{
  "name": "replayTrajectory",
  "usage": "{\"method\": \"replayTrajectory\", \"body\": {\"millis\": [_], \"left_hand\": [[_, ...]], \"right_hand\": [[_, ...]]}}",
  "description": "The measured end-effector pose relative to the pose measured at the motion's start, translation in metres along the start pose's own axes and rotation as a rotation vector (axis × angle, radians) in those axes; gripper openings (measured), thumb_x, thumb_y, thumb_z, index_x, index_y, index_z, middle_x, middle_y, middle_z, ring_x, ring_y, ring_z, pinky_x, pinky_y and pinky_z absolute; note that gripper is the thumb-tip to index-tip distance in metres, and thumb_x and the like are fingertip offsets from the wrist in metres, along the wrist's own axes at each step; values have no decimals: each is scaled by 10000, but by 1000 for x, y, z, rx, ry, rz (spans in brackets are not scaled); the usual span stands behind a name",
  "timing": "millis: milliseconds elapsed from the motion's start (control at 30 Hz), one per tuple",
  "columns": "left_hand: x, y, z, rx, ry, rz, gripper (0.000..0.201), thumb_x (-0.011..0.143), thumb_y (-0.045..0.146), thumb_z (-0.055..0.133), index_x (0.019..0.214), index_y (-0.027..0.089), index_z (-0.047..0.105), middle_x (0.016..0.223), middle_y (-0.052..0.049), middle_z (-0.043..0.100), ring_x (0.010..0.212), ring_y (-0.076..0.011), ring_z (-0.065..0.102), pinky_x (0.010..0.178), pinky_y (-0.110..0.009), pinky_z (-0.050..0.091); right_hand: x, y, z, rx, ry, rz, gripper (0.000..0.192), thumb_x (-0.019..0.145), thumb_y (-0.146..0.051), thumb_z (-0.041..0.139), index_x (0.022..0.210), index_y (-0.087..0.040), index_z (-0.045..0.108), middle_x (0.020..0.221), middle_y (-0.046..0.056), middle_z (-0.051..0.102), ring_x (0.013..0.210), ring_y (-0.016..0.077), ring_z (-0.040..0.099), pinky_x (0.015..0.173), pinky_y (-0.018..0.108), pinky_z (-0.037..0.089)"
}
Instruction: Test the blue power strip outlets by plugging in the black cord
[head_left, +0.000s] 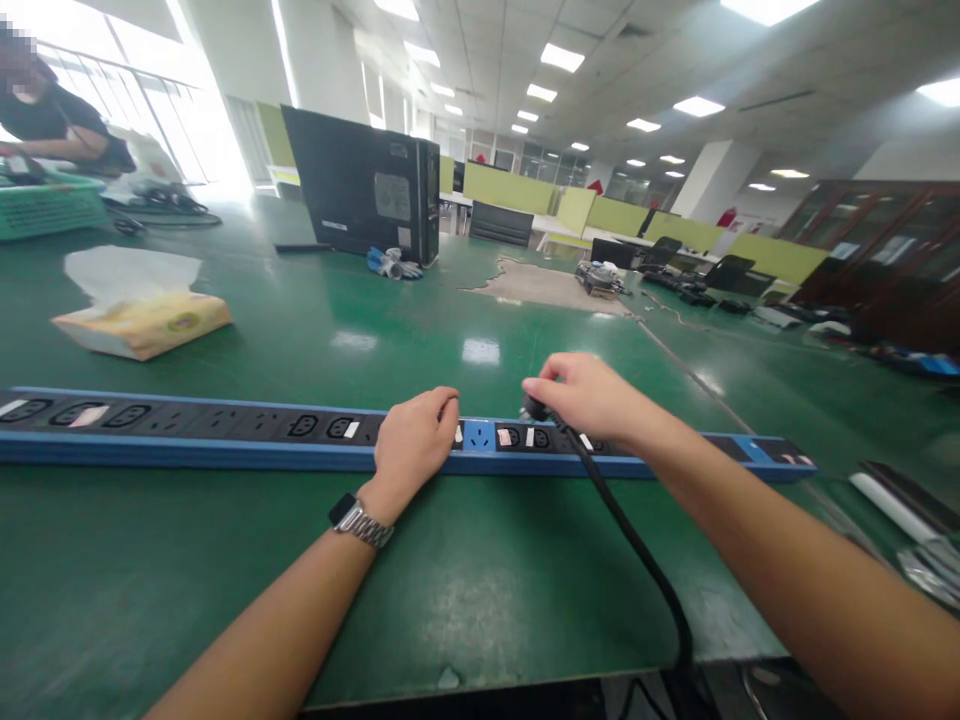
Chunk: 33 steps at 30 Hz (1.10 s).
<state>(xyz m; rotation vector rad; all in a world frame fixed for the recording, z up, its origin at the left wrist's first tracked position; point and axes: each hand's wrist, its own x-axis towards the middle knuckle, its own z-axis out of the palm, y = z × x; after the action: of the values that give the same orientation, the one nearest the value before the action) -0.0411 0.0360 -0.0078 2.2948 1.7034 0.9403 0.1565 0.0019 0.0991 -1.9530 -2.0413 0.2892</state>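
A long blue and black power strip point(262, 424) lies across the green table, with rows of sockets facing up and small paper labels beside some of them. My left hand point(418, 432), with a metal-band watch at the wrist, grips the strip near its middle, fingers over the far edge. To its right, my right hand point(581, 392) pinches a black plug point(535, 406) just above the strip; its metal prongs point left, toward the blue socket point(479, 436). From the plug, a thick black cord point(626, 530) runs over the strip and down past the table's front edge.
A tissue box point(150, 322) stands at the left, a black computer tower point(360, 190) behind, with gloves point(393, 263) at its foot. Another person point(60, 125) is at the far left by a green basket point(49, 208). Dark and white items point(907, 510) lie at the right.
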Motion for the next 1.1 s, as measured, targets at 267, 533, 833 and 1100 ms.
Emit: {"method": "replayTrajectory", "body": {"millis": [267,533,833,1100], "left_hand": [[2,-13,-3,-394,130,-144,315,886,356,454,1010,201,698,899,-30,743,851,-191,661,808,-306,471],[0,-8,-1,-331,138,-100,295,877,317,465,1001,194,703,982,-52,739,917,-206,653,830,-317,476],[-7,-3,-8,-378,206,-8,314,892,370,451,753,181,659,708,-16,666,641,-140,564,632,-259,414],[-35,30,-15,-561,-459,-200,489,858,595,435,589,196,522,518,4,586,376,-109,483,395,-238,318]], "right_hand": [[40,-23,70,-102,-196,8,336,826,-390,488,816,-143,717,828,118,723,700,178,637,566,249,370],[26,-39,70,-244,-202,9,368,867,-375,452,1037,-142,681,1046,171,708,934,261,669,724,312,467],[28,-1,71,18,-105,-57,540,952,-549,282,875,-183,672,835,74,708,785,167,645,644,243,409],[30,53,96,10,81,151,356,896,-481,448,847,-216,680,880,39,720,820,156,622,652,238,364]]}}
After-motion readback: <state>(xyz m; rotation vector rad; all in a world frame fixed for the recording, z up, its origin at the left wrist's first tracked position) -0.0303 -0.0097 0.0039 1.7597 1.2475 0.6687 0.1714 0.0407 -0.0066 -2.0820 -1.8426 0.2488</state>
